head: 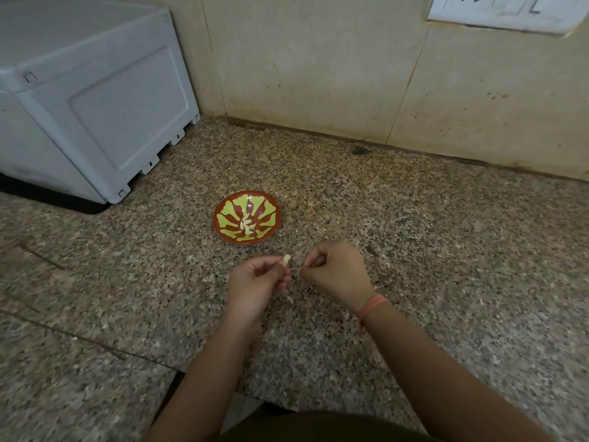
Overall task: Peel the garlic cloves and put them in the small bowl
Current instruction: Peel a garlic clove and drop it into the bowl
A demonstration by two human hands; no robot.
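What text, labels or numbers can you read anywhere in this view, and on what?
No readable text anywhere.
Grey appliance: tiny dark marks along its lower edge, too small to read.
Wall socket plate: no lettering shows.
Small bowl: painted pattern only, no words.

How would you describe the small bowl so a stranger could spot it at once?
From the grey box on the left, look right along the speckled counter to beyond the left hand and right hand. The small bowl is the only patterned thing: red-brown with yellow-green petals, pale cloves inside.
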